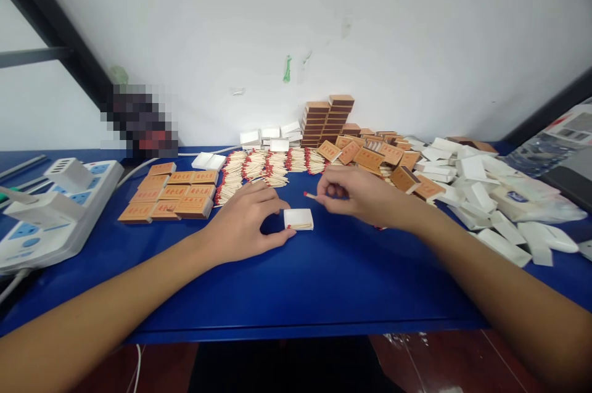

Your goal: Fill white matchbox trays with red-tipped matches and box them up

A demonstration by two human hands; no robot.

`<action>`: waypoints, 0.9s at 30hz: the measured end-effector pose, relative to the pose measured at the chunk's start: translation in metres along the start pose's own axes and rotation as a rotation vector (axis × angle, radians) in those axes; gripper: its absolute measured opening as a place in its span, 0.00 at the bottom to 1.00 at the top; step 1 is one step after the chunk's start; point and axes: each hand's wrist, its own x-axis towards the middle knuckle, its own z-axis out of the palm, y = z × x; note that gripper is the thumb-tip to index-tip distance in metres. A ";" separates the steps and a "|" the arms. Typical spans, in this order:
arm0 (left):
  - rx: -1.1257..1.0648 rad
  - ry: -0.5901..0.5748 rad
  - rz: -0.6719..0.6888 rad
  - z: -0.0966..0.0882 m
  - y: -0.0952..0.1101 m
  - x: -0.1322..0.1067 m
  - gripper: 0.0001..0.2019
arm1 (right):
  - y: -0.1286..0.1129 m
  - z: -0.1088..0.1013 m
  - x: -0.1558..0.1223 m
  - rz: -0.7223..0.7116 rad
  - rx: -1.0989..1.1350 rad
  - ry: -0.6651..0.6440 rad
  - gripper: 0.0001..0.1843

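Observation:
A small white matchbox tray (298, 218) lies on the blue table with a few matches along its near side. My left hand (247, 217) is at its left end, thumb at the near corner and index finger by the far corner, gripping it. Just right of and above the tray, my right hand (346, 194) pinches a single match (311, 195), its red head pointing left toward the tray. Behind my hands, loose matches (254, 166) lie in several piles with red heads.
Orange matchboxes (192, 192) lie in rows at the left, near a white power strip (69, 220). Stacked matchboxes (326, 121) stand against the wall, with a loose heap (370, 158) beside them. White trays (478, 195) are scattered at the right. The table's front edge (300, 332) is close.

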 end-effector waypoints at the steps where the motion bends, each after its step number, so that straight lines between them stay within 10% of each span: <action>1: 0.001 -0.002 -0.001 0.000 0.000 0.000 0.13 | -0.008 0.004 -0.001 -0.026 0.034 0.003 0.07; 8: 0.006 0.007 0.009 0.000 0.001 0.000 0.13 | -0.033 0.019 -0.005 -0.054 0.047 -0.099 0.04; 15: -0.012 0.014 0.008 0.001 -0.001 0.000 0.13 | 0.008 -0.014 -0.001 0.111 -0.234 0.127 0.12; 27: -0.004 0.005 0.006 0.000 0.000 -0.002 0.14 | 0.038 -0.013 0.001 0.284 -0.320 -0.046 0.10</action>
